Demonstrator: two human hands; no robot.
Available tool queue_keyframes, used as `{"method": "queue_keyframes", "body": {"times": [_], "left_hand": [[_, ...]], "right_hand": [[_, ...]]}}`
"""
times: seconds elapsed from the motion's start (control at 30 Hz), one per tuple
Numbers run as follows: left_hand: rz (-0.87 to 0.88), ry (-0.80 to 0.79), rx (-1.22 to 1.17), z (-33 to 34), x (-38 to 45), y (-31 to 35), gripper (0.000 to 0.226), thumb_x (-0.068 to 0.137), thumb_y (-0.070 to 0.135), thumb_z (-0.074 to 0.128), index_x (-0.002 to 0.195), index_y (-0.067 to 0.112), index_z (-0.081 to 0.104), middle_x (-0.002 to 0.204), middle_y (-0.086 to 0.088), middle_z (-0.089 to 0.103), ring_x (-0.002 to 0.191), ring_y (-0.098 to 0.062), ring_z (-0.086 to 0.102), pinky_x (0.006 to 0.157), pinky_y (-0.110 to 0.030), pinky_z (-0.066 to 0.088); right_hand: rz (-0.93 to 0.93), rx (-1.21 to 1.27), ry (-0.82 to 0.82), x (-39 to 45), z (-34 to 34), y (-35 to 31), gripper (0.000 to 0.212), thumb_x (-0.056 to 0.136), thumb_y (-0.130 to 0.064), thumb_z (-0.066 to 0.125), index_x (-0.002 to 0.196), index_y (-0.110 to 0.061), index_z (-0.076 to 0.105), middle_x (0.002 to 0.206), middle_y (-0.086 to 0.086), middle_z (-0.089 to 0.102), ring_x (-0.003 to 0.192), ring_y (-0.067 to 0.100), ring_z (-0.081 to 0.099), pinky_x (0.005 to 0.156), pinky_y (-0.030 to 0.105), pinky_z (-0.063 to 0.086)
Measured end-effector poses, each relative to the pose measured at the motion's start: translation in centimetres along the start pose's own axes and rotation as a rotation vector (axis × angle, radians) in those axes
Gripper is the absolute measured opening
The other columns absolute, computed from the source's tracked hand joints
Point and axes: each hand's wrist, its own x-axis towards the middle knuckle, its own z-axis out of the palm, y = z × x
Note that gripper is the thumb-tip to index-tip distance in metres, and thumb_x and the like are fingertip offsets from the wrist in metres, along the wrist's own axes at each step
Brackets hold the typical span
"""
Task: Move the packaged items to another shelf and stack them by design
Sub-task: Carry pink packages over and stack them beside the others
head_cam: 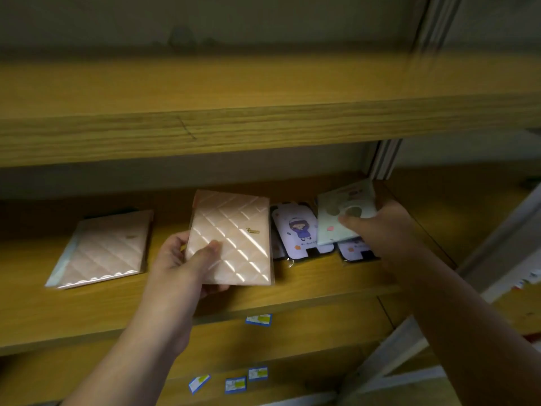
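My left hand (pixel 187 259) grips a pink quilted packaged item (pixel 234 241) by its lower left corner, holding it tilted just above the middle wooden shelf (pixel 307 279). A second pink quilted packaged item (pixel 102 249) lies flat on the shelf to the left. My right hand (pixel 383 227) pinches a pale green card package with round cut-outs (pixel 342 215), lifted over lilac cartoon-figure packages (pixel 298 230) that lie on the shelf. One more lilac package (pixel 355 249) is partly hidden under my right hand.
A bare wooden shelf (pixel 234 127) runs across above. White metal uprights (pixel 383 159) stand at the right. Below, lower shelf edges carry small blue-and-white price labels (pixel 259 320), with more such labels (pixel 235 385) further down. A slanted white brace (pixel 409 332) crosses the lower right.
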Motion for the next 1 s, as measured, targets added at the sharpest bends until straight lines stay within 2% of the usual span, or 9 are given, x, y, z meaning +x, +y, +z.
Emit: {"method": "queue_keyframes", "body": {"times": [0.13, 0.23, 0.3, 0.37, 0.53, 0.63, 0.7, 0.8, 1.0], "left_hand": [[-0.012, 0.004, -0.043, 1.1, 0.3, -0.4, 0.017, 0.091, 0.016, 0.069, 0.106, 0.018, 0.062, 0.084, -0.001, 0.078, 0.067, -0.013, 0.073, 0.046, -0.025, 0.052], [-0.028, -0.017, -0.066, 2.0, -0.3, -0.5, 0.016, 0.091, 0.015, 0.069, 0.105, 0.019, 0.062, 0.086, -0.001, 0.077, 0.069, -0.012, 0.073, 0.046, -0.025, 0.053], [-0.035, -0.024, -0.061, 2.5, -1.0, -0.4, 0.018, 0.090, 0.014, 0.069, 0.107, 0.018, 0.062, 0.088, -0.001, 0.078, 0.071, -0.012, 0.074, 0.048, -0.025, 0.054], [-0.030, -0.022, -0.049, 3.0, -1.9, -0.1, 0.020, 0.090, 0.013, 0.069, 0.108, 0.018, 0.062, 0.091, -0.002, 0.077, 0.071, -0.012, 0.074, 0.048, -0.025, 0.055], [-0.004, -0.023, -0.008, 4.4, -5.0, 0.4, 0.024, 0.089, 0.010, 0.068, 0.110, 0.018, 0.060, 0.092, -0.003, 0.079, 0.073, -0.015, 0.075, 0.050, -0.026, 0.056], [-0.016, -0.009, 0.009, 5.5, -7.6, 0.5, 0.025, 0.091, 0.009, 0.066, 0.113, 0.020, 0.060, 0.096, -0.004, 0.080, 0.079, -0.019, 0.077, 0.063, -0.034, 0.056], [-0.033, 0.004, 0.010, 6.3, -9.6, 0.4, 0.027, 0.091, 0.012, 0.068, 0.114, 0.024, 0.060, 0.096, -0.002, 0.080, 0.082, -0.020, 0.077, 0.067, -0.035, 0.057], [-0.030, 0.047, 0.017, 8.1, -13.1, 0.3, 0.026, 0.090, 0.015, 0.069, 0.110, 0.028, 0.060, 0.090, 0.002, 0.080, 0.078, -0.018, 0.077, 0.056, -0.027, 0.059], [0.015, 0.093, 0.030, 13.0, -21.1, -0.5, 0.026, 0.088, 0.013, 0.068, 0.111, 0.023, 0.062, 0.088, 0.001, 0.080, 0.074, -0.018, 0.077, 0.050, -0.024, 0.056]], "right_hand": [[0.027, 0.183, -0.053, -1.3, -0.9, 0.3, 0.019, 0.092, -0.019, 0.071, 0.109, -0.012, 0.063, 0.105, 0.009, 0.070, 0.084, 0.022, 0.072, 0.050, 0.024, 0.056], [0.051, 0.294, -0.086, -2.6, -2.1, 0.4, 0.006, 0.096, -0.016, 0.065, 0.101, -0.018, 0.062, 0.105, 0.007, 0.067, 0.086, 0.022, 0.070, 0.050, 0.023, 0.056], [0.056, 0.354, -0.084, -3.5, -3.1, 0.4, 0.010, 0.098, -0.017, 0.061, 0.096, -0.026, 0.062, 0.102, 0.003, 0.065, 0.082, 0.018, 0.067, 0.049, 0.021, 0.055], [0.049, 0.502, -0.105, -4.6, -4.2, 0.4, 0.012, 0.097, -0.017, 0.059, 0.097, -0.028, 0.063, 0.100, -0.001, 0.066, 0.082, 0.018, 0.067, 0.052, 0.026, 0.058], [0.055, 0.655, -0.128, -7.2, -7.4, 0.5, 0.019, 0.098, -0.011, 0.056, 0.116, -0.015, 0.061, 0.103, 0.007, 0.067, 0.077, 0.020, 0.068, 0.055, 0.030, 0.059], [0.214, 0.686, -0.132, -8.6, -9.2, -0.1, 0.025, 0.098, -0.012, 0.058, 0.123, -0.012, 0.059, 0.112, 0.016, 0.066, 0.082, 0.029, 0.069, 0.044, 0.030, 0.056], [0.271, 0.675, -0.160, -9.9, -10.6, 0.3, 0.029, 0.098, -0.012, 0.058, 0.127, -0.015, 0.058, 0.112, 0.018, 0.067, 0.086, 0.033, 0.072, 0.042, 0.030, 0.054], [0.203, 0.679, -0.272, -12.3, -13.4, 1.6, 0.030, 0.100, -0.012, 0.055, 0.130, -0.014, 0.056, 0.114, 0.016, 0.071, 0.083, 0.030, 0.076, 0.045, 0.031, 0.054], [0.131, 0.756, -0.459, -15.6, -21.8, 4.8, 0.023, 0.101, -0.010, 0.053, 0.122, -0.014, 0.058, 0.106, 0.012, 0.077, 0.087, 0.030, 0.077, 0.042, 0.031, 0.054]]}}
